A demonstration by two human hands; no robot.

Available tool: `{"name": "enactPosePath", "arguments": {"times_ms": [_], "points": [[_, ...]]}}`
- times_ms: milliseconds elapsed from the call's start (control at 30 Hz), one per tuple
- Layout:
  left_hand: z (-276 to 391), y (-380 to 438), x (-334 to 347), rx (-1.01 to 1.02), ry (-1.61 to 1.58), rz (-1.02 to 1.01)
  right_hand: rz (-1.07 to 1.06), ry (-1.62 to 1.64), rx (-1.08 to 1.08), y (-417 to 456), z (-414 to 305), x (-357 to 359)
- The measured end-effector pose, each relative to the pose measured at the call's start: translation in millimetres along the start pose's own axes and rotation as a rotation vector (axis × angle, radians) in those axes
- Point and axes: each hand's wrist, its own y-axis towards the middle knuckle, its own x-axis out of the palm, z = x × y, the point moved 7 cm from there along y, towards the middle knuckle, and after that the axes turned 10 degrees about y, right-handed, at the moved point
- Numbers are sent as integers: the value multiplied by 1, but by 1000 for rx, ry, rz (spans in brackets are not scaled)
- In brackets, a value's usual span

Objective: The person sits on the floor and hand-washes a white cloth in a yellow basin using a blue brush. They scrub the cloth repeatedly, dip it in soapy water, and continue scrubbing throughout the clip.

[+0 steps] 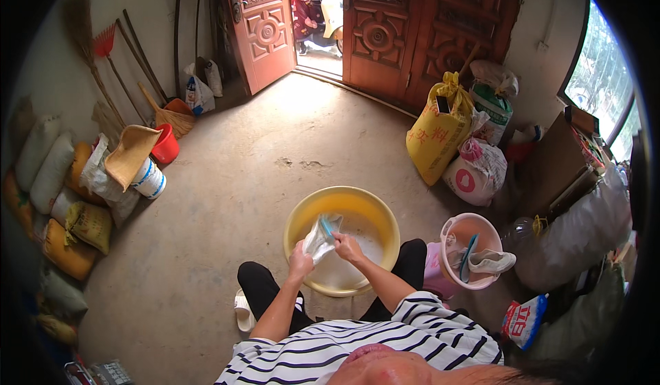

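Observation:
A yellow plastic basin (292, 215) stands on the floor between the knees, with whitish water in its bottom. Over it my left hand (300, 261) grips a wet white item (315, 243), perhaps a shoe; its exact kind is unclear. My right hand (348, 247) is closed around a light-blue brush (327, 227), whose head lies against the white item's upper part. To the right, a pink bucket (447, 225) holds a pale shoe (491, 261) and a teal-edged item (468, 256), perhaps another shoe.
A blue, white and red detergent bag (525, 321) lies at the lower right. Tied sacks, one yellow (435, 137), stand near the doors. A red bucket (165, 145), a straw hand broom (178, 121) and stacked sacks (69, 248) line the left side. One door leaf (263, 29) stands ajar.

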Motion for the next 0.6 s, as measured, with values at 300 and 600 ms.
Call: {"name": "enactPosePath", "arguments": {"times_ms": [300, 600], "points": [[-16, 0, 3, -49, 18, 10, -166, 94, 218, -32, -16, 0], [-29, 5, -5, -27, 87, 81, -309, 270, 489, -58, -48, -5]]}}
